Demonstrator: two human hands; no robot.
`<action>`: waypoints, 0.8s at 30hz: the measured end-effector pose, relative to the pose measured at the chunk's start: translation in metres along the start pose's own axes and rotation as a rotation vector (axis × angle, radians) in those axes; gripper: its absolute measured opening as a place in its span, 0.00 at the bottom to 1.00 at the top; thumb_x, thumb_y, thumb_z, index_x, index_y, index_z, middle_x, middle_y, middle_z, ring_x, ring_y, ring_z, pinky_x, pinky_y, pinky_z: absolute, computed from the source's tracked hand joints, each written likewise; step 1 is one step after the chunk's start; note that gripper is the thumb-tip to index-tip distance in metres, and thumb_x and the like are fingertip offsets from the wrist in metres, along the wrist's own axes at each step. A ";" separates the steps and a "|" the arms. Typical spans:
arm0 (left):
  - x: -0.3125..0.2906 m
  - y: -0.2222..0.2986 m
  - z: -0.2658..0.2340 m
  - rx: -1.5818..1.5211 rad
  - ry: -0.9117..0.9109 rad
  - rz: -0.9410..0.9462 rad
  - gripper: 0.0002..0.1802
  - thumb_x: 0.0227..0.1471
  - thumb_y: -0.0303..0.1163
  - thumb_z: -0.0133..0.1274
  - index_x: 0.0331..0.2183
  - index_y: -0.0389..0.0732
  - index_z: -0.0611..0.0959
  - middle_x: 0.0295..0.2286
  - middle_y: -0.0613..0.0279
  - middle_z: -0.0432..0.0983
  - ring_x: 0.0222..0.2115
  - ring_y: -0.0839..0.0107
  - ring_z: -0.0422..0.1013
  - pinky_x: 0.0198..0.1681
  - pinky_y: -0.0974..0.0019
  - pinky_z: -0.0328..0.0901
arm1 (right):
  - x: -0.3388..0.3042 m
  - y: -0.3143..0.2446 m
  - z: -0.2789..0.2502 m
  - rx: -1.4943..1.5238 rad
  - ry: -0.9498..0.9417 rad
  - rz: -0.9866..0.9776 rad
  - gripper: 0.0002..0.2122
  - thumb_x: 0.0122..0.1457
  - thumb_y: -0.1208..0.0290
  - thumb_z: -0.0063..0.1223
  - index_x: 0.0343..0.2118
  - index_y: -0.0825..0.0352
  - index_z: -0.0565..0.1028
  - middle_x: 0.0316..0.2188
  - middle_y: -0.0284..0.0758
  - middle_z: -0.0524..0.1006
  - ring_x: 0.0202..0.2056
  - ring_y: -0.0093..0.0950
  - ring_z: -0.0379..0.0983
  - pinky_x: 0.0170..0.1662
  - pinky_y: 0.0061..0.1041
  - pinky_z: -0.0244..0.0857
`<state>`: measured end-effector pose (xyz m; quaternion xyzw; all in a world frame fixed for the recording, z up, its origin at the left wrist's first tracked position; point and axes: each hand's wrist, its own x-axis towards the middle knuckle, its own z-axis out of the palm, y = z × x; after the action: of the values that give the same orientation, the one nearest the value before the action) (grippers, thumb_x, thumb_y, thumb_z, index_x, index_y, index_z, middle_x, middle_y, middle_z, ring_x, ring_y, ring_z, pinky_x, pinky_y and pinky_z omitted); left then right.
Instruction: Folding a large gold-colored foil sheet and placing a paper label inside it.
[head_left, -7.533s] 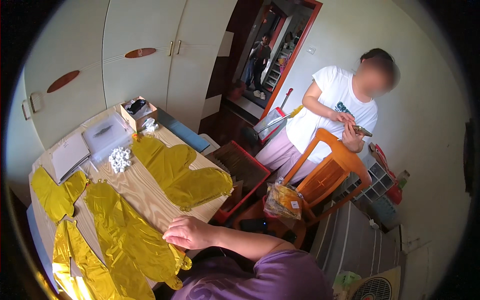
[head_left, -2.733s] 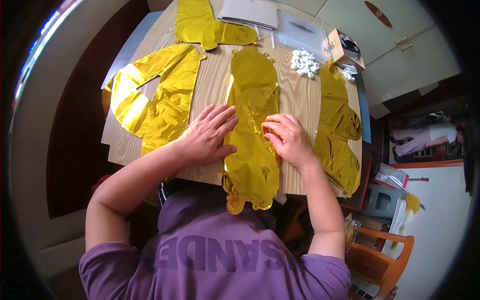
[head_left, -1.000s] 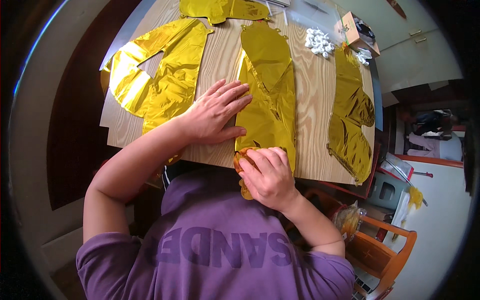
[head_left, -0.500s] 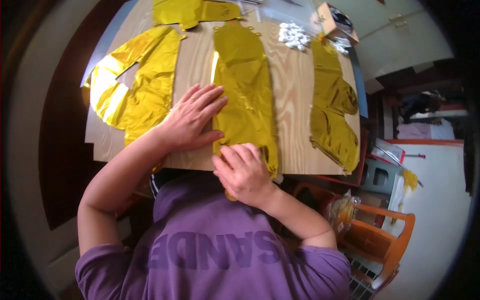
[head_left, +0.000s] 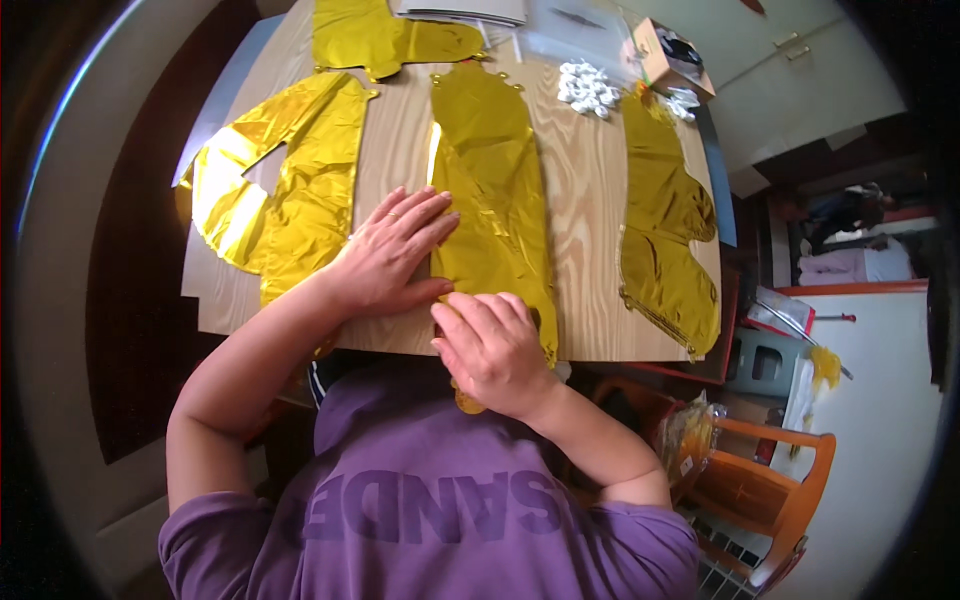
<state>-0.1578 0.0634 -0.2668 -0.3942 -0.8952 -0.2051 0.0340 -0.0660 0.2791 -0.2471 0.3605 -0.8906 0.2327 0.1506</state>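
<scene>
A flat gold foil balloon (head_left: 488, 150) lies lengthwise in the middle of the wooden table (head_left: 585, 210), its near end reaching over the front edge. My left hand (head_left: 395, 255) rests flat across its left border, fingers stretched out and partly on the bare wood. At the near end my right hand (head_left: 495, 350) is closed, with curled fingers and thumb pinching the foil; the fingertips are partly hidden. A bit of gold foil shows below that hand.
More flat gold foil pieces lie around: a creased, looped one (head_left: 315, 190) at left, a notched one (head_left: 665, 240) at right, another (head_left: 400, 38) at the far side. White small bundles (head_left: 588, 88) sit near an open box (head_left: 668, 60). A wooden chair (head_left: 780, 475) stands at lower right.
The whole view has shifted slightly, so the table sits a little lower in it. Both hands keep nearly the same places on the foil balloon.
</scene>
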 end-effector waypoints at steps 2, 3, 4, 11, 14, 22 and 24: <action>-0.001 -0.003 0.004 0.015 0.008 0.008 0.45 0.51 0.52 0.60 0.63 0.38 0.67 0.63 0.46 0.59 0.66 0.51 0.53 0.69 0.43 0.45 | 0.002 -0.001 0.002 -0.026 -0.032 0.037 0.21 0.54 0.64 0.62 0.50 0.68 0.74 0.44 0.37 0.75 0.45 0.34 0.71 0.51 0.36 0.61; -0.001 -0.003 0.005 0.013 0.010 0.012 0.44 0.52 0.52 0.59 0.63 0.38 0.67 0.63 0.46 0.59 0.67 0.50 0.52 0.69 0.43 0.44 | 0.001 0.000 0.003 -0.042 -0.052 0.045 0.21 0.54 0.64 0.62 0.50 0.68 0.75 0.44 0.37 0.75 0.45 0.34 0.70 0.51 0.36 0.62; -0.001 -0.003 0.006 0.009 0.013 0.011 0.45 0.52 0.52 0.59 0.63 0.38 0.67 0.63 0.46 0.59 0.67 0.50 0.52 0.69 0.43 0.44 | 0.000 0.000 0.005 -0.059 -0.072 0.054 0.21 0.54 0.63 0.62 0.49 0.68 0.75 0.44 0.37 0.75 0.44 0.34 0.70 0.50 0.36 0.62; 0.001 -0.006 0.002 -0.020 0.004 0.003 0.44 0.52 0.52 0.60 0.63 0.38 0.67 0.63 0.47 0.60 0.66 0.50 0.53 0.69 0.41 0.44 | 0.000 -0.007 0.006 -0.129 -0.137 0.036 0.21 0.53 0.64 0.63 0.48 0.69 0.77 0.45 0.39 0.74 0.45 0.36 0.69 0.49 0.36 0.63; 0.006 -0.014 0.001 0.008 0.007 -0.017 0.42 0.52 0.51 0.60 0.61 0.38 0.68 0.62 0.46 0.61 0.66 0.51 0.53 0.69 0.41 0.45 | 0.002 -0.009 0.004 -0.168 -0.137 0.016 0.22 0.53 0.63 0.63 0.48 0.70 0.77 0.45 0.41 0.75 0.44 0.36 0.69 0.49 0.36 0.63; 0.047 -0.067 -0.002 0.203 0.023 -0.156 0.42 0.55 0.60 0.53 0.61 0.41 0.71 0.62 0.51 0.63 0.68 0.56 0.50 0.71 0.42 0.33 | 0.002 -0.011 0.006 -0.200 -0.158 0.009 0.22 0.51 0.66 0.65 0.49 0.70 0.78 0.46 0.42 0.75 0.43 0.36 0.69 0.49 0.36 0.63; 0.060 -0.078 -0.006 0.258 0.022 -0.197 0.43 0.55 0.61 0.53 0.61 0.41 0.70 0.62 0.52 0.62 0.68 0.56 0.49 0.71 0.41 0.32 | 0.001 -0.010 0.009 -0.225 -0.164 -0.006 0.22 0.51 0.66 0.65 0.49 0.70 0.78 0.46 0.42 0.76 0.43 0.36 0.70 0.48 0.36 0.64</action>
<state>-0.2554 0.0554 -0.2745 -0.2946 -0.9480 -0.0948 0.0737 -0.0604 0.2679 -0.2516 0.3618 -0.9193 0.1007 0.1175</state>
